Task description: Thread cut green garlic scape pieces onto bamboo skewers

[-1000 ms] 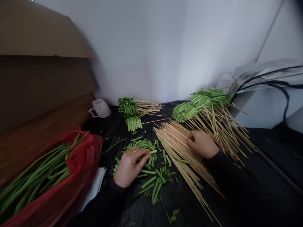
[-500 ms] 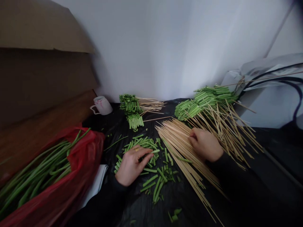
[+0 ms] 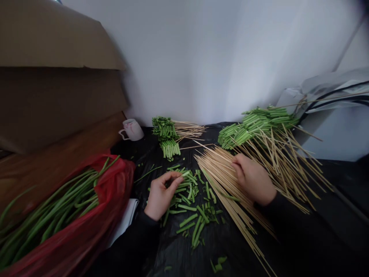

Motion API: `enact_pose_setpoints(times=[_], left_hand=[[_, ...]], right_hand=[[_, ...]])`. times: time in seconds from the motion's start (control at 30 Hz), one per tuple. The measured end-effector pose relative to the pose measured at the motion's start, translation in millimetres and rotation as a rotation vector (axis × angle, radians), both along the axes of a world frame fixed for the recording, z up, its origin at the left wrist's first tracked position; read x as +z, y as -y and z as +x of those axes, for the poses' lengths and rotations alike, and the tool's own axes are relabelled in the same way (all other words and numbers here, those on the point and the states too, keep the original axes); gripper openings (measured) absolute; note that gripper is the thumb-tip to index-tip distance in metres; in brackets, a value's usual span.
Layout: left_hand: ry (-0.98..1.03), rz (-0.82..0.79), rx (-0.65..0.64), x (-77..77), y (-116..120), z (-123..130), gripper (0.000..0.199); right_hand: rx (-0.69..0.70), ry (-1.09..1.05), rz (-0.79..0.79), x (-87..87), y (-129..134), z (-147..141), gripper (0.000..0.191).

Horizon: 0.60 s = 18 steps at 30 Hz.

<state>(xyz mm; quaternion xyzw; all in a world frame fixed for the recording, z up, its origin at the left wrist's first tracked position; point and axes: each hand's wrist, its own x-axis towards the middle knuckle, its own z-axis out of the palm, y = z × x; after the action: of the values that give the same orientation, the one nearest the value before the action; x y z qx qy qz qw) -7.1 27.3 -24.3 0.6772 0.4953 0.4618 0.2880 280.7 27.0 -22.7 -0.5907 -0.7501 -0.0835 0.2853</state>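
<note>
I have the left grip (image 3: 160, 195) pinching a green stem piece (image 3: 186, 174), cut stems (image 3: 188, 192) under it; right grip (image 3: 253, 179) pinching one skewer (image 3: 202, 145), loose skewers (image 3: 220, 171) beneath.

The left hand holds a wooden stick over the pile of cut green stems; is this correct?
What it holds is wrong: the head view shows the left hand holding a short green piece over the pile of cut green stems.

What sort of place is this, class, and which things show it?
Probably a makeshift food-preparation spot, perhaps at home or in a small shop: cut green stems and loose wooden skewers lie on black plastic sheeting.
</note>
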Motion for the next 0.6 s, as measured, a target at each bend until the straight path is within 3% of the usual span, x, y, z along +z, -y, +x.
enact_pose_setpoints(times=[0.27,0.4,0.6], left_hand=[[0.558,-0.299,0.049,3.4,-6,-5,0.032],[0.722,-0.402,0.033,5.1,-6,-6,0.030],[0.857,-0.419,0.023,5.9,-9,-10,0.030]], right_hand=[[0.179,0.071,0.203,1.0,29,-39,0.026],[0.220,0.151,0.259,2.2,35,-45,0.028],[0.246,0.208,0.278,2.1,35,-47,0.030]])
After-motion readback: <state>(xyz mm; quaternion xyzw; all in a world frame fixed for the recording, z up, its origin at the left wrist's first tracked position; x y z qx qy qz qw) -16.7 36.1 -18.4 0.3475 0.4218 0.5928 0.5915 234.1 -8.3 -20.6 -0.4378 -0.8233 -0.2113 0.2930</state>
